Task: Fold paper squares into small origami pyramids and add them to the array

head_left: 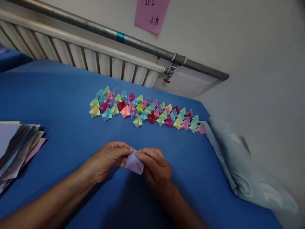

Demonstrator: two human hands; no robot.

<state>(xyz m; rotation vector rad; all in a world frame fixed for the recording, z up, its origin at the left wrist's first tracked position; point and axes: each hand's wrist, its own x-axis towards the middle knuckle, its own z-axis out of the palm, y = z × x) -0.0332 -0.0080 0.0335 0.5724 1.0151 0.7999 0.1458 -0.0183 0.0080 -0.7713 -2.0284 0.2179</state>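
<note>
A small folded sheet of lilac origami paper (134,163) is held between my two hands above the blue surface. My left hand (111,158) pinches its left side, thumb on top and fingers underneath. On the right edge, my right hand (155,164) grips the paper with its thumb and curled fingers. The paper's outline is pointed at the lower right, with layered folds showing there. Beyond my hands, many folded paper pieces (139,108) in several colours stand in close slanting rows.
A stack of coloured paper sheets (8,143) lies at the left. A folded pale green cloth (239,161) rests along the right edge of the blue surface (68,137). Behind are a white radiator (77,55), a metal pipe (145,46) and a pink note (152,12) on the wall.
</note>
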